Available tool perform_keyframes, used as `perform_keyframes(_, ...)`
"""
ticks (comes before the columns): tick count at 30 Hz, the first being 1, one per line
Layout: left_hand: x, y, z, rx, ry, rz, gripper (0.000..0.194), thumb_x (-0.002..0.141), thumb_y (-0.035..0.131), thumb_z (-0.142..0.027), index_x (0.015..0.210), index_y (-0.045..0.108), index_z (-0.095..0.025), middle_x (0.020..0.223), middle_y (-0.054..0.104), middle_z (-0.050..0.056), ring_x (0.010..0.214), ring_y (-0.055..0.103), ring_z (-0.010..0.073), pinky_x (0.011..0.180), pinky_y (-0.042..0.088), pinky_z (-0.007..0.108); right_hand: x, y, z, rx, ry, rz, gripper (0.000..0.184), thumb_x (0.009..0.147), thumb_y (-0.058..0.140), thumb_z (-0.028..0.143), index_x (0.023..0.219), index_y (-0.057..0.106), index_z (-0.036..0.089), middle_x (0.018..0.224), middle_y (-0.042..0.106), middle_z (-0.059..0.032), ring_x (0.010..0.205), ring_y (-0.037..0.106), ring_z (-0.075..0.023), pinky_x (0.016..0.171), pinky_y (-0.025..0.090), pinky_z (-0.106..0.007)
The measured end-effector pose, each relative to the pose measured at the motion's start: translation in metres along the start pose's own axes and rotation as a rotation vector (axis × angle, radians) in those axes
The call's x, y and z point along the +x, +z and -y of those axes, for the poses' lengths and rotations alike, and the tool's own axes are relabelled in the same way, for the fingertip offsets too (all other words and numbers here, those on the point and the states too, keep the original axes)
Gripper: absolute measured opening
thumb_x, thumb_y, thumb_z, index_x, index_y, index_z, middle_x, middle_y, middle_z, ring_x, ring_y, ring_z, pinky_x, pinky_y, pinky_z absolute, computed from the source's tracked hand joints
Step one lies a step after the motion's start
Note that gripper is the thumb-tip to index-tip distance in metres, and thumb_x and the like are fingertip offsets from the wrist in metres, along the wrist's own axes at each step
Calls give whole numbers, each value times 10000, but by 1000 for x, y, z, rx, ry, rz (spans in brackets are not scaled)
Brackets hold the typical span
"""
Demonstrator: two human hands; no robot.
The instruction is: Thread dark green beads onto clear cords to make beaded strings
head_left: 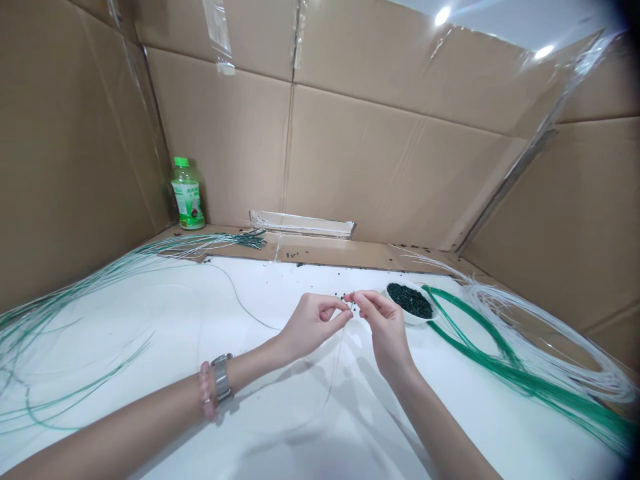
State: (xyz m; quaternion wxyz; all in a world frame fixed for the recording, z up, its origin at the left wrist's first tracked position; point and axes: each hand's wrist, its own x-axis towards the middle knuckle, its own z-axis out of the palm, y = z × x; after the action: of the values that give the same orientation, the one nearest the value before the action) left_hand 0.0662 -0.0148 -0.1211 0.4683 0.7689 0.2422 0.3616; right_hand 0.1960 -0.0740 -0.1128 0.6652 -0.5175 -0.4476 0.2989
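Observation:
Over the middle of the white table, my left hand [315, 325] pinches a thin pale strand [336, 360] between thumb and forefinger. The strand hangs in a loose curve below the fingertips. Facing it closely, my right hand [384, 327] is closed in a pinch on a small dark green piece [352, 302] by the strand; its exact shape is too small to tell. Just right of that hand stands a white bowl [421, 322] full of small dark green pieces [410, 300]. A few loose dark bits lie behind the fingertips.
Coils of green strands [475, 350] and white strands [565, 347] lie at right. A bundle of green and white strands [115, 267] with dark ends spreads along the left. A green-capped bottle [189, 197] stands in the back left corner. Cardboard walls [380, 160] enclose the table.

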Motion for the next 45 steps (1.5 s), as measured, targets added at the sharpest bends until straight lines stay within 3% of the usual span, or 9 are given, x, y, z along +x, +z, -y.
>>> perform_keyframes(13,0,0,2,-1,0,-1,289,807,554,-375,721,666,-122,510,181,-73,501,164,66,512,184,230,0,0,-2,87,56,0,153,726,685,343,690,663,197,719,646,-6,706,545,-129,648,359,-242)
perform_keyframes(24,0,0,1,12,-16,-3,292,797,549,-370,714,661,-114,502,184,-76,491,160,63,499,184,224,0,1,-2,72,75,-6,180,664,732,358,721,692,191,735,656,-23,732,569,-146,706,425,-265)
perform_keyframes(30,-1,1,0,-29,-16,36,297,787,570,-377,659,633,-117,513,170,-75,499,142,61,497,141,235,2,0,-2,159,145,121,192,679,719,353,698,652,174,715,600,-12,708,521,-134,695,402,-259)
perform_keyframes(33,-1,1,2,-244,-107,73,276,744,623,-376,705,637,-103,519,219,-76,491,179,56,483,155,222,1,1,0,231,185,167,202,703,688,355,689,603,173,692,566,-3,686,507,-129,667,391,-249)
perform_keyframes(35,-3,-1,3,-560,-266,46,294,765,586,-359,794,645,-72,526,250,-74,475,213,51,460,201,197,1,2,0,255,170,136,212,714,668,365,685,573,178,672,549,-1,687,505,-136,675,394,-254)
perform_keyframes(39,-16,-14,4,-1285,-681,-178,371,811,388,-210,1021,557,45,560,377,-27,461,371,61,465,379,166,0,3,-3,213,128,64,214,706,674,364,685,558,185,629,519,15,683,482,-133,702,379,-250)
perform_keyframes(42,-28,-24,2,-1392,-771,-309,462,721,365,-47,1164,443,60,752,559,96,635,573,117,606,511,197,-1,3,-7,137,137,86,218,706,680,373,719,578,181,638,539,9,674,480,-135,703,373,-260)
perform_keyframes(45,-37,-30,2,-1363,-765,-354,589,639,342,64,1225,397,29,914,601,142,815,636,146,740,537,215,-2,5,-9,91,132,115,216,712,680,371,732,588,177,631,546,7,671,487,-135,705,369,-267)
